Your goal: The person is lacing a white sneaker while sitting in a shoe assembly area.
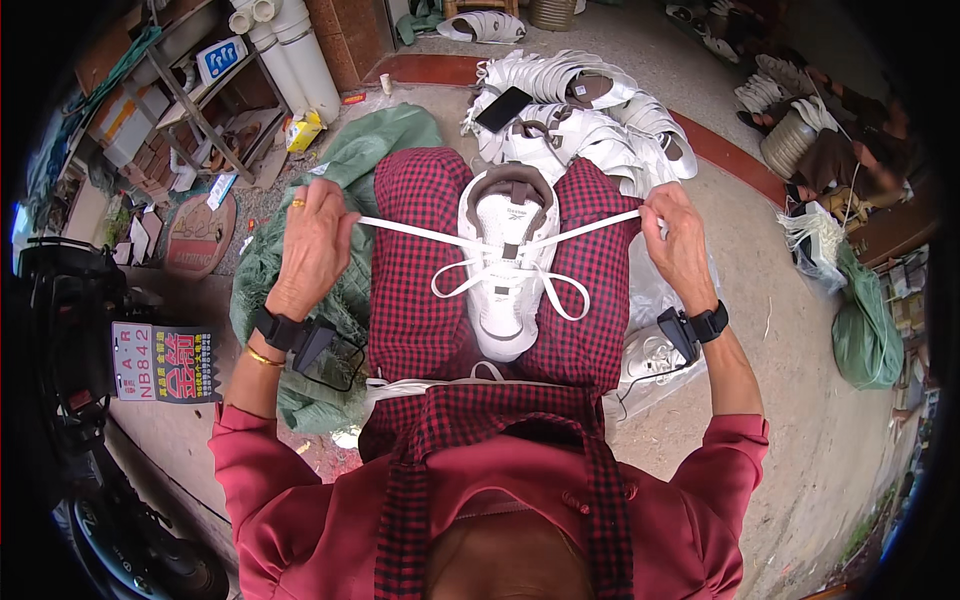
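A white sneaker [502,325] with a dark brown collar lining rests between my knees on red-and-black checked cloth [420,280], its toe toward me. Its white shoelace [415,232] is drawn out to both sides, with two loops lying over the tongue. One lace end is pinched in the closed fingers of my left hand [318,240], raised left of the shoe. At about the same height on the right, my right hand [680,240] pinches the other end. Both stretches of lace look straight and taut. Neither hand touches the shoe itself.
White shoe uppers [585,85] lie heaped beyond my knees, a black phone [503,109] on them. Green sacking [385,135] is at left; another white sneaker [652,356] lies on clear plastic at right. A motor scooter [60,330] stands far left; another person [870,150] sits upper right.
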### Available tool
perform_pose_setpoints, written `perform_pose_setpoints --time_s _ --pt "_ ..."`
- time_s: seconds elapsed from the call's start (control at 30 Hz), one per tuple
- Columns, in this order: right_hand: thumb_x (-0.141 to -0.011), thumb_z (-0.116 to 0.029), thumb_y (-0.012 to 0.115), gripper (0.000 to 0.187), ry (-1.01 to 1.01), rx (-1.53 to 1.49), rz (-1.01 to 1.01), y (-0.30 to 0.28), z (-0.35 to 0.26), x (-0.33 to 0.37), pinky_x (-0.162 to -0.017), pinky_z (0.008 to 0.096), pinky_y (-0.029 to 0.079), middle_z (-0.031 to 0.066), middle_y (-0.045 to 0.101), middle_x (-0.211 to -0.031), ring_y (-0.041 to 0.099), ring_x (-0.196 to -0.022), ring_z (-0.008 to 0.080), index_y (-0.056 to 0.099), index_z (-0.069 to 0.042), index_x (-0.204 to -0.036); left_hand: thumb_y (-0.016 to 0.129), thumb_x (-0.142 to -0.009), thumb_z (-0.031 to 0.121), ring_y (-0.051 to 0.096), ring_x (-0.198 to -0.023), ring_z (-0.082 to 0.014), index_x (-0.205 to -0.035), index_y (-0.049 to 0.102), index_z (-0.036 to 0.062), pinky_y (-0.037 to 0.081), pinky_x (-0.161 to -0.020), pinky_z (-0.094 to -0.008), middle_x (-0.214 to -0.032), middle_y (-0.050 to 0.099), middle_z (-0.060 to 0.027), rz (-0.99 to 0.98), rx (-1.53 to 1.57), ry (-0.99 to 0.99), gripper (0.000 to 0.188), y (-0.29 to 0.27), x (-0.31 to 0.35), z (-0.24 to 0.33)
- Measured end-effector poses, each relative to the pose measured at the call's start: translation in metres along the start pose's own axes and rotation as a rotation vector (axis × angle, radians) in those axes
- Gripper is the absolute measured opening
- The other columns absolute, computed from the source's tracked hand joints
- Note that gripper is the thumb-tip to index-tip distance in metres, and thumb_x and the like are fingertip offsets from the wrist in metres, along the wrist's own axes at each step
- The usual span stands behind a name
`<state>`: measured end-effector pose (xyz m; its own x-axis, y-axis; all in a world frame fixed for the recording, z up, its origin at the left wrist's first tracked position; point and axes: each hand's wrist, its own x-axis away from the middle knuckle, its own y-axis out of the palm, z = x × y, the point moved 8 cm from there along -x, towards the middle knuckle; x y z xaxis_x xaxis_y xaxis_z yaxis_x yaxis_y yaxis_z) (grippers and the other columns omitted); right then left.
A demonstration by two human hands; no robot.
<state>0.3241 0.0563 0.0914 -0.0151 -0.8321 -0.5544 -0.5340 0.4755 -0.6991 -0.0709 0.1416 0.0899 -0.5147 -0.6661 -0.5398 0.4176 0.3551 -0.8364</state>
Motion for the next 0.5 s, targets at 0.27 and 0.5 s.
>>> perform_pose_setpoints --time_s 0.27,0.5 --pt "-0.092 -0.01 0.062 0.013 0.099 0.163 -0.054 -0.018 0.077 0.026 -0.07 0.037 0.047 0.0157 0.058 -0.083 0.059 -0.078 0.03 0.062 0.003 -0.091 0.067 -0.088 0.008 0.054 -0.097 -0.0384 -0.096 0.057 -0.0008 0.045 -0.081 -0.0476 -0.106 0.055 -0.0149 0.051 -0.219 -0.215 0.016 0.002 0.029 -0.087" --pt "-0.097 -0.013 0.055 0.021 -0.114 -0.209 -0.237 0.04 -0.065 -0.015 -0.081 0.0445 0.049 0.0173 0.061 -0.095 0.061 -0.085 0.0347 0.065 -0.001 -0.112 0.067 -0.094 0.014 0.058 -0.082 -0.0201 -0.113 0.067 0.0024 0.049 -0.066 -0.0327 -0.102 0.058 -0.01 -0.103 0.498 0.003 0.022 0.024 -0.046 0.062"
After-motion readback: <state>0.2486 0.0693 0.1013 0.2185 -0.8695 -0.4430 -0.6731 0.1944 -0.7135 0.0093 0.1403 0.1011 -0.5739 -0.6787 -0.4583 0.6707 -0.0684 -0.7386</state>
